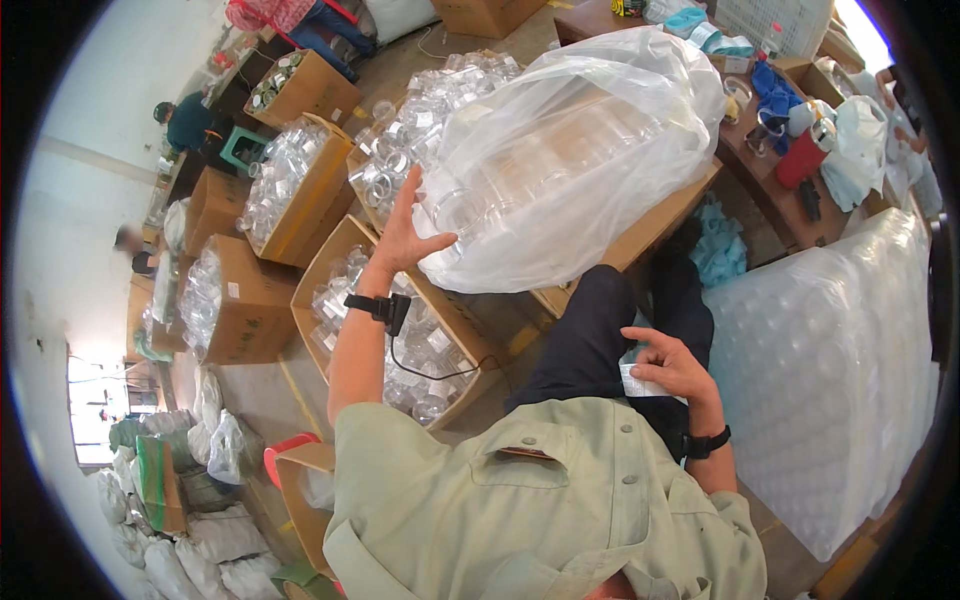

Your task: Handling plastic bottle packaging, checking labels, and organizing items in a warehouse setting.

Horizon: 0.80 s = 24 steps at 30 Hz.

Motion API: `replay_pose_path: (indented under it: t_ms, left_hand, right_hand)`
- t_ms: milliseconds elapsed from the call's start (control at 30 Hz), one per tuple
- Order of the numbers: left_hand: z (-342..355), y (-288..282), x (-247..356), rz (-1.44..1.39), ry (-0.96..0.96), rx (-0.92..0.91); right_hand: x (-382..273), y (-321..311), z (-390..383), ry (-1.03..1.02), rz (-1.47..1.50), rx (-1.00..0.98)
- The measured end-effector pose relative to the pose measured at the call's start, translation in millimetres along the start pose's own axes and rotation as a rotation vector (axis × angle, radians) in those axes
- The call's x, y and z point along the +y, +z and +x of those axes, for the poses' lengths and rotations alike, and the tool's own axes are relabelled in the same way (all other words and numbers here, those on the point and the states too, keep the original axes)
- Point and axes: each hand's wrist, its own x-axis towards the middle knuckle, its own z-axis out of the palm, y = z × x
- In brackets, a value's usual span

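My left hand (405, 235) is raised with thumb and fingers spread, at the near left end of a large clear plastic bag (620, 95). Rows of clear plastic jars (520, 185) lie inside that bag, and my hand holds none of them. Over my lap, my right hand (678, 368) curls its lower fingers around a small piece of white printed paper (638, 382), while its index finger sticks out. Below my left forearm stands a cardboard box (470, 365) of loose clear jars with white labels.
More cardboard boxes (255, 310) of jars stand to the left. Bubble-textured plastic packs (810, 370) fill the right side. A brown table (765, 185) at the far right bears a red flask (803, 155) and cloths. People sit or stand at the far left.
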Motion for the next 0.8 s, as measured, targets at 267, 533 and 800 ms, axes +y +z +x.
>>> replay_pose_path:
  t_ms: [267,533,800]
  left_hand:
    - [1.2,4.5,-15.2,0.212,0.026,-0.076]
    - [2.7,10.3,-39.1,0.172,0.029,-0.107]
    - [19.0,28.3,-48.5,-0.013,0.076,-0.054]
  right_hand:
    - [7.1,7.0,-0.1,-0.042,0.013,0.001]
    - [6.2,8.9,-2.4,-0.062,0.004,-0.004]
    - [-1.6,10.1,3.5,-0.066,-0.117,-0.023]
